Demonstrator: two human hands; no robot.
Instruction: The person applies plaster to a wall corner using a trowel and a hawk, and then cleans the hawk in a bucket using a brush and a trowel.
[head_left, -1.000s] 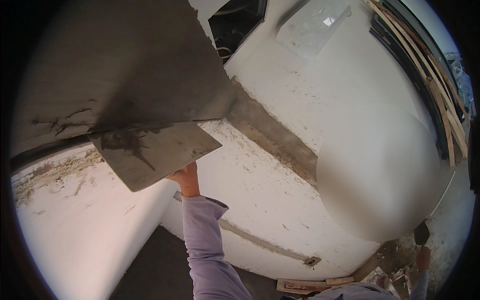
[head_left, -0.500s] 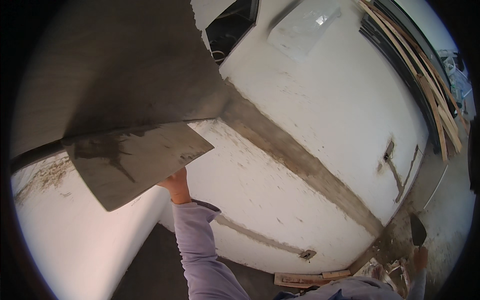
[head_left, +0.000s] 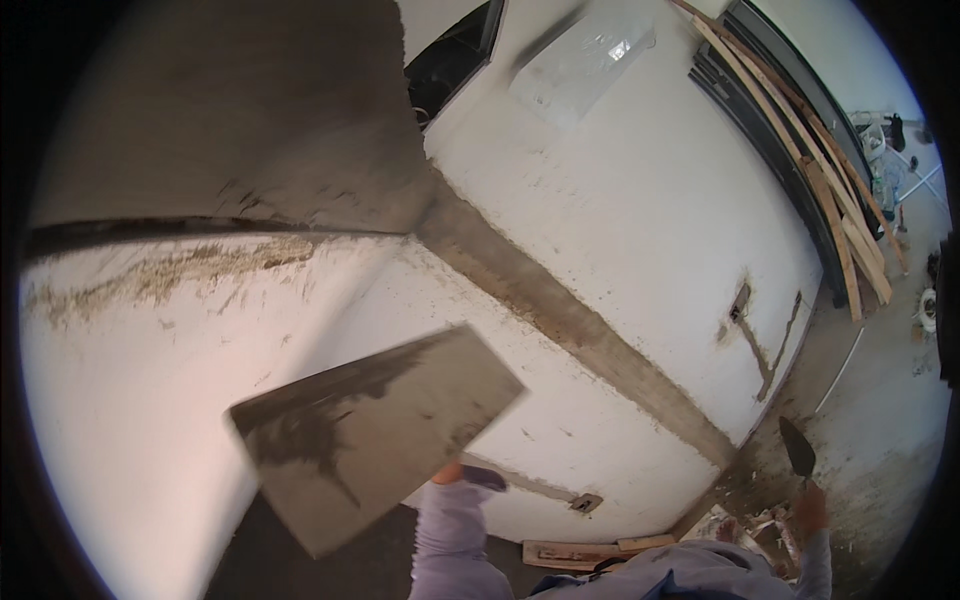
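My left hand [head_left: 447,473] is closed at the near edge of a flat rectangular plasterer's board [head_left: 400,440], mostly hiding its grip. Dark wet mortar smears the board's left part. It is tilted in front of the white wall, apart from the dark grey mortared surface [head_left: 240,110] at upper left. Low at the right, my right hand [head_left: 811,508] is closed round the handle of a small pointed trowel [head_left: 797,447], whose dark blade points up and away from me. Fresh-looking ragged marks show along the lower edge of the mortared surface.
A brown mortar strip [head_left: 560,325] runs down the wall corner. Plastic sheeting [head_left: 585,60] hangs on the white wall. Long wooden strips [head_left: 835,190] and dark profiles lean at the right. A wall box [head_left: 587,503] sits low, with wood pieces [head_left: 570,553] below it.
My left hand has drawn the board down and rightward, away from the mortared edge, uncovering the smeared wall there. The view has shifted slightly; my right hand still holds the trowel low.
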